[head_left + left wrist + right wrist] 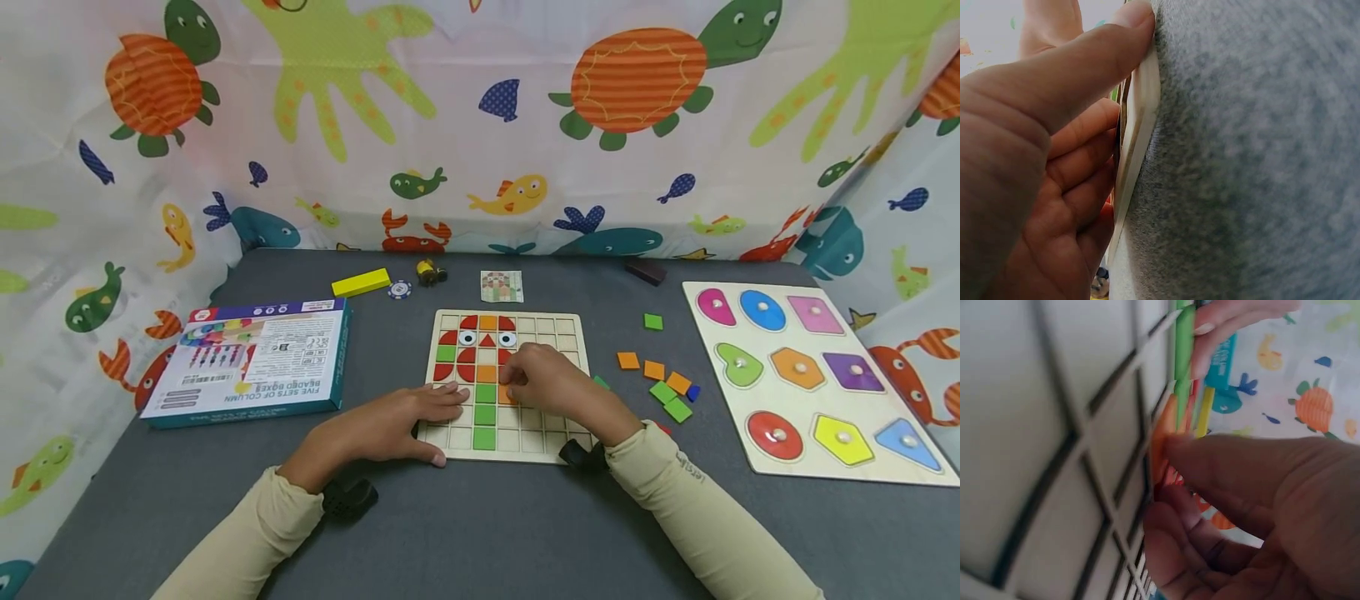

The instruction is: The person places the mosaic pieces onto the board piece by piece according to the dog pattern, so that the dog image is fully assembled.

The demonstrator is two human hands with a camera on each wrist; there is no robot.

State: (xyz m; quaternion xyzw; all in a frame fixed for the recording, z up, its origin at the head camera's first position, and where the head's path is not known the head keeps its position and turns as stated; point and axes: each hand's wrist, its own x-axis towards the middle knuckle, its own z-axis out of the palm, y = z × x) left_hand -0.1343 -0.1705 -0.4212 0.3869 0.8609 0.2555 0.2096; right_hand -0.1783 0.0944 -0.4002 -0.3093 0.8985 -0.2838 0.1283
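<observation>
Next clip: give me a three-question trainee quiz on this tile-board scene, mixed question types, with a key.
1. True or false: the left hand rests flat on the left edge of the grid board.
2. Which piece does the right hand press into the board?
A. an orange tile
B. a purple pentagon
C. a blue chip
3. Fill in: the loose tiles lie between the grid board and the ____ puzzle.

Key:
1. true
2. A
3. shape
</observation>
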